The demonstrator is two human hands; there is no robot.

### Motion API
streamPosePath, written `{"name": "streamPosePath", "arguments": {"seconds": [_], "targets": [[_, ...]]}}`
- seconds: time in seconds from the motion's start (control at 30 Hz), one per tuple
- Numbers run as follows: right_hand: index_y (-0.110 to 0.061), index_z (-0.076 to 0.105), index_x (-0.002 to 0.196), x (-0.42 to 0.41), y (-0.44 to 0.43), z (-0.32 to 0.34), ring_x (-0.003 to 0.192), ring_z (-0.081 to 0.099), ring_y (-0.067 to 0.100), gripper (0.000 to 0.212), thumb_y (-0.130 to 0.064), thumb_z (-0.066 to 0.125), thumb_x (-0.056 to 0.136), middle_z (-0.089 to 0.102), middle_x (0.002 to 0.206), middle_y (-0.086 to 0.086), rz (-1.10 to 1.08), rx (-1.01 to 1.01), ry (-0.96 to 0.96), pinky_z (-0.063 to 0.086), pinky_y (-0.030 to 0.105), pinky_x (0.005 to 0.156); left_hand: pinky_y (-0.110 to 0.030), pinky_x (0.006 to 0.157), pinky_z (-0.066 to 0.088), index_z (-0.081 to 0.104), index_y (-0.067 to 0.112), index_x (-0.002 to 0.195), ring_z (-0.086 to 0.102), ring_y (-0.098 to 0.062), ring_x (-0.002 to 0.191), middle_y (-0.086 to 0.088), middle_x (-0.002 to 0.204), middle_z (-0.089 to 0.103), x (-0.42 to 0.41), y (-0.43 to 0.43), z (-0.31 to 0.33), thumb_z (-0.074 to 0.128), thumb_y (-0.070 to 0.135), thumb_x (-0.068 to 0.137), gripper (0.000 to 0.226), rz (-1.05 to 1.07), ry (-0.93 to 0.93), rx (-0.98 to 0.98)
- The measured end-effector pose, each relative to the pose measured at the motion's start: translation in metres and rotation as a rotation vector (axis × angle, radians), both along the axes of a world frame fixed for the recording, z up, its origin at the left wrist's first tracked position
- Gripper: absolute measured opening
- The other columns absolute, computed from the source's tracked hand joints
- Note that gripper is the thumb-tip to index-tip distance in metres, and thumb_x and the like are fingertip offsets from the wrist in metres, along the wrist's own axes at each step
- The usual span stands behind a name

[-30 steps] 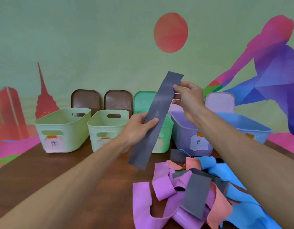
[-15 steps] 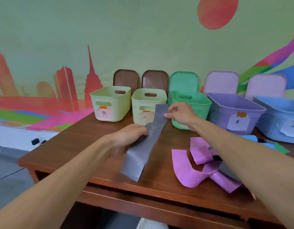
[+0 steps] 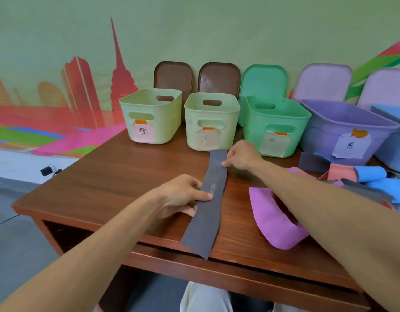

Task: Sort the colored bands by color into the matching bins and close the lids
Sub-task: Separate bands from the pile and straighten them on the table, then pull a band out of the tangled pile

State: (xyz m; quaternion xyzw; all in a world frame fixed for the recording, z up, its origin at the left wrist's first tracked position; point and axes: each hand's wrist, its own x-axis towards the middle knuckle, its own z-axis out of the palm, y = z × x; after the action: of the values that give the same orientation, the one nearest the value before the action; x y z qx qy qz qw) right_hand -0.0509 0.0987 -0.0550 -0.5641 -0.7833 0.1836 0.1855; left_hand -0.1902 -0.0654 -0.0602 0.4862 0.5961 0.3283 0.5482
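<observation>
Wooden table: both hands, left hand and right hand, pinch grey band; bins beyond fingers look empty, lids off; pile beside right forearm unsorted.

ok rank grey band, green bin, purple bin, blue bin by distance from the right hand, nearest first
1. grey band, pinched by the right hand
2. green bin, just behind it
3. purple bin, further right
4. blue bin, far right
</observation>
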Motion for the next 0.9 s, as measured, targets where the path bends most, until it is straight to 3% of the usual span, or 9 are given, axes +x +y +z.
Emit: {"name": "streamPosePath", "arguments": {"seconds": [0.07,0.2,0.3,0.37,0.43,0.57,0.73,0.8,0.9], "targets": [[-0.018,0.062,0.055,-0.003,0.004,-0.005,0.073,0.06,0.02,0.028,-0.029,0.083,0.07,0.063,0.067,0.002,0.003,-0.006,-0.015,0.051,0.033,0.071,-0.021,0.041,0.05,0.059,0.01,0.09,0.067,-0.02,0.067,-0.011,0.085,0.07,0.001,0.003,0.003,0.067,0.012,0.087,0.009,-0.012,0.11,0.02],[-0.016,0.06,0.057,-0.009,0.008,-0.008,0.073,0.06,0.024,0.03,-0.032,0.081,0.071,0.058,0.066,0.004,0.023,0.009,-0.078,0.051,0.032,0.069,-0.019,0.033,0.038,0.049,0.015,0.09,0.056,-0.013,0.036,-0.003,0.056,0.066,0.001,0.006,0.009,0.067,0.026,0.087,0.021,-0.121,0.552,0.066],[-0.013,0.066,0.082,-0.009,0.007,-0.007,0.086,0.063,0.027,0.031,-0.04,0.078,0.073,0.062,0.087,0.009,0.02,0.042,-0.18,0.053,0.034,0.074,-0.025,0.042,0.042,0.043,0.017,0.098,0.054,-0.013,0.039,0.0,0.066,0.064,-0.002,0.008,0.009,0.072,0.043,0.078,0.044,-0.087,0.801,0.112],[-0.012,0.069,0.093,-0.003,0.006,-0.003,0.09,0.063,0.026,0.035,-0.042,0.074,0.077,0.065,0.095,0.009,0.052,0.071,-0.217,0.054,0.037,0.079,-0.032,0.06,0.052,0.047,0.019,0.101,0.06,-0.014,0.06,0.002,0.085,0.064,-0.005,0.01,0.007,0.074,0.051,0.072,0.051,-0.059,0.898,0.172],[-0.011,0.071,0.092,0.007,0.001,0.008,0.09,0.062,0.023,0.028,-0.037,0.069,0.083,0.068,0.097,0.007,0.173,0.062,-0.247,0.052,0.034,0.082,-0.032,0.071,0.051,0.052,0.022,0.099,0.058,-0.011,0.079,0.005,0.092,0.061,-0.005,0.012,0.004,0.072,0.052,0.073,0.045,-0.056,0.924,0.286],[-0.016,0.07,0.09,0.04,-0.018,0.035,0.081,0.058,0.013,0.023,-0.038,0.064,0.088,0.066,0.082,-0.005,0.452,-0.103,-0.458,0.044,0.027,0.077,-0.018,0.062,0.04,0.061,0.022,0.095,0.053,-0.003,0.069,0.008,0.077,0.058,0.013,0.019,0.007,0.064,0.039,0.086,0.019,-0.097,0.824,0.497],[-0.024,0.064,0.096,0.077,-0.027,0.041,0.077,0.054,0.007,0.031,-0.048,0.071,0.078,0.06,0.081,-0.012,0.565,-0.229,-0.547,0.044,0.025,0.074,-0.009,0.062,0.038,0.066,0.027,0.087,0.056,-0.002,0.072,0.014,0.079,0.061,0.042,0.037,0.007,0.06,0.028,0.088,0.006,-0.162,0.773,0.474],[-0.025,0.06,0.098,0.086,-0.027,0.032,0.076,0.055,0.011,0.035,-0.045,0.076,0.074,0.063,0.085,-0.005,0.58,-0.228,-0.524,0.045,0.028,0.072,-0.01,0.063,0.038,0.066,0.029,0.085,0.056,0.001,0.071,0.016,0.078,0.063,0.048,0.044,0.004,0.06,0.028,0.088,0.007,-0.171,0.735,0.421],[-0.022,0.061,0.091,0.09,-0.028,0.022,0.08,0.056,0.015,0.025,-0.034,0.077,0.076,0.064,0.091,0.001,0.603,-0.174,-0.48,0.046,0.032,0.076,-0.012,0.066,0.039,0.068,0.029,0.086,0.056,0.003,0.071,0.017,0.079,0.064,0.051,0.047,0.003,0.061,0.028,0.087,0.007,-0.17,0.72,0.385]]}}
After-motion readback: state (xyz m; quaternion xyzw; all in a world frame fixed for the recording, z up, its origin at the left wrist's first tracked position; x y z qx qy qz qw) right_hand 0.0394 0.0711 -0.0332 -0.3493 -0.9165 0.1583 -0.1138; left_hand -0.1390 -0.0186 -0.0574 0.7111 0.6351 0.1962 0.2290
